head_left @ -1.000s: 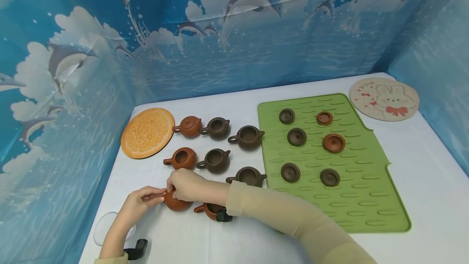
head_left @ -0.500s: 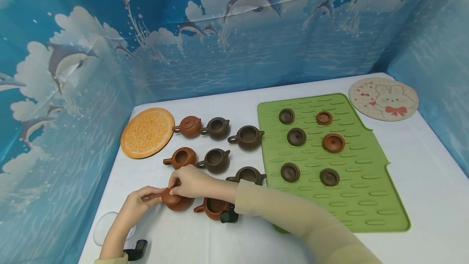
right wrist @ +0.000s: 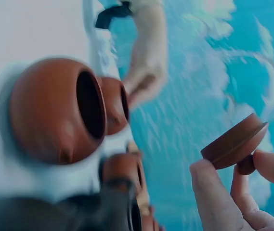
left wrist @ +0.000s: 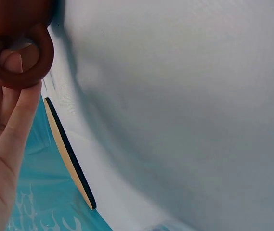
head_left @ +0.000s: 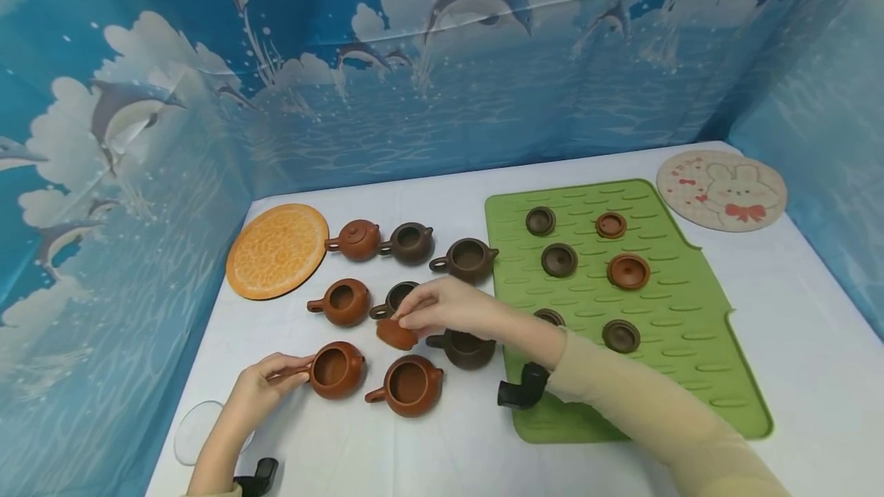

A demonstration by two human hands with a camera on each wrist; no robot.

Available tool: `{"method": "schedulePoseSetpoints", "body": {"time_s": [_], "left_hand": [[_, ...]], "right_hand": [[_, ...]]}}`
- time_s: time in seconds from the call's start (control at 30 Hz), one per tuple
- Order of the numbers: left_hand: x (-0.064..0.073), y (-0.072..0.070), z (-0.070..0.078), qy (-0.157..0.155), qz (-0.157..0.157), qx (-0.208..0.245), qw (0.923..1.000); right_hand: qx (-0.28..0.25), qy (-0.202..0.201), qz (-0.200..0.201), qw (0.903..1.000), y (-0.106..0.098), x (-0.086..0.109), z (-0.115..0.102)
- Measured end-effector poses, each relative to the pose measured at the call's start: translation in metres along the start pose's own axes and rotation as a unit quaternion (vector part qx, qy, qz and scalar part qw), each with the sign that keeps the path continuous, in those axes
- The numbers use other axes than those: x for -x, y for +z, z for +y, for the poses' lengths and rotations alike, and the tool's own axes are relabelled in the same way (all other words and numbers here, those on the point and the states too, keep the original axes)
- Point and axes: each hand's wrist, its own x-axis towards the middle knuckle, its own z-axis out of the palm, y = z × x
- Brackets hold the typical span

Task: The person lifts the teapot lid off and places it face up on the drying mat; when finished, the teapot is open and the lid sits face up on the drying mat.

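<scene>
My left hand (head_left: 257,391) pinches the looped handle of a reddish-brown clay teapot (head_left: 338,390) that stands lidless on the white cloth. The left wrist view shows that handle (left wrist: 23,79) between thumb and fingers. Over the middle of the rows, my right hand (head_left: 452,309) holds a reddish-brown teapot lid (head_left: 397,334) in the air. Seen from the right wrist, the lid (right wrist: 235,144) is tilted, its round knob at the fingertips. Just below this hand sits another open reddish-brown teapot (head_left: 409,399). Dark brown teapots (head_left: 470,351) are partly hidden behind the hand and lid.
Several more teapots stand in rows; one reddish teapot (head_left: 357,240) at the back wears its lid. A green mat (head_left: 663,374) on the right carries several lids, such as a dark one (head_left: 621,336). An orange-slice mat (head_left: 276,251), a rabbit mat (head_left: 742,194) and a clear disc (head_left: 196,432) lie around.
My right hand has lifted the lid off the front-left teapot and carried it to the right, exposing the pot's opening. My left hand stays at the handle.
</scene>
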Motion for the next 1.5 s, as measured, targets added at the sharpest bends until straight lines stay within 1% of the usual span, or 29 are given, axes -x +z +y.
{"method": "schedulePoseSetpoints", "body": {"time_s": [0.07, 0.23, 0.33, 0.47, 0.53, 0.63, 0.7, 0.73, 0.77, 0.83, 0.9, 0.93, 1.0, 1.07, 1.13, 1.17, 1.23, 1.3, 1.33, 1.4, 1.5], "left_hand": [[0.001, 0.000, 0.001, -0.003, 0.000, 0.001, 1.0000], [0.003, -0.001, 0.002, 0.001, 0.001, 0.000, 1.0000], [0.004, -0.002, 0.002, -0.001, -0.001, -0.001, 1.0000], [0.004, -0.001, 0.000, -0.001, 0.000, -0.004, 1.0000], [0.003, -0.001, 0.000, 0.003, 0.002, -0.005, 1.0000], [0.003, -0.001, -0.001, 0.006, 0.004, -0.010, 0.9999], [0.003, -0.002, 0.000, 0.004, 0.004, -0.011, 0.9999], [0.003, -0.002, 0.000, 0.002, 0.003, -0.012, 0.9999], [0.004, -0.002, 0.000, 0.001, 0.002, -0.013, 0.9999], [0.003, -0.002, 0.001, -0.003, 0.002, -0.011, 0.9999], [0.003, -0.001, 0.001, -0.004, 0.001, -0.010, 0.9999], [0.003, -0.001, 0.001, -0.004, 0.000, -0.010, 0.9999], [0.002, 0.000, 0.002, -0.002, 0.000, -0.008, 1.0000], [0.002, 0.001, 0.002, 0.003, 0.000, -0.007, 1.0000], [0.002, 0.001, 0.002, 0.006, 0.001, -0.008, 1.0000], [0.002, 0.001, 0.002, 0.008, 0.002, -0.008, 0.9999], [0.002, 0.001, 0.002, 0.012, 0.004, -0.012, 0.9999], [0.002, 0.001, 0.002, 0.015, 0.005, -0.016, 0.9997], [0.003, 0.001, 0.002, 0.016, 0.005, -0.018, 0.9997], [0.003, 0.001, 0.003, 0.018, 0.005, -0.021, 0.9996], [0.003, 0.001, 0.003, 0.017, 0.000, -0.021, 0.9996]], "right_hand": [[-0.045, 0.000, 0.012, 0.9989, -0.019, 0.014, 0.006], [-0.087, -0.005, 0.059, 0.9945, -0.065, 0.049, 0.019], [-0.127, -0.009, 0.086, 0.9882, -0.091, 0.072, 0.026], [-0.220, -0.022, 0.104, 0.9698, -0.122, 0.102, 0.041], [-0.262, -0.045, 0.093, 0.9594, -0.136, 0.116, 0.052], [-0.323, -0.087, 0.065, 0.9402, -0.153, 0.133, 0.069], [-0.351, -0.110, 0.048, 0.9285, -0.161, 0.143, 0.079], [-0.357, -0.114, 0.050, 0.9260, -0.165, 0.147, 0.083], [-0.357, -0.111, 0.061, 0.9254, -0.168, 0.152, 0.086], [-0.332, -0.090, 0.102, 0.9332, -0.175, 0.161, 0.092], [-0.275, -0.058, 0.156, 0.9471, -0.181, 0.171, 0.098], [-0.248, -0.035, 0.181, 0.9510, -0.184, 0.176, 0.101], [-0.194, 0.009, 0.222, 0.9557, -0.190, 0.186, 0.106], [-0.149, 0.043, 0.244, 0.9574, -0.195, 0.197, 0.111], [-0.112, 0.073, 0.255, 0.9577, -0.199, 0.207, 0.116], [-0.083, 0.088, 0.258, 0.9587, -0.201, 0.212, 0.118], [-0.019, 0.119, 0.262, 0.9575, -0.203, 0.222, 0.122], [0.040, 0.152, 0.260, 0.9526, -0.204, 0.229, 0.126], [0.070, 0.169, 0.258, 0.9487, -0.204, 0.232, 0.127], [0.100, 0.192, 0.252, 0.9431, -0.204, 0.238, 0.130], [0.109, 0.206, 0.240, 0.9423, -0.203, 0.244, 0.134]]}}
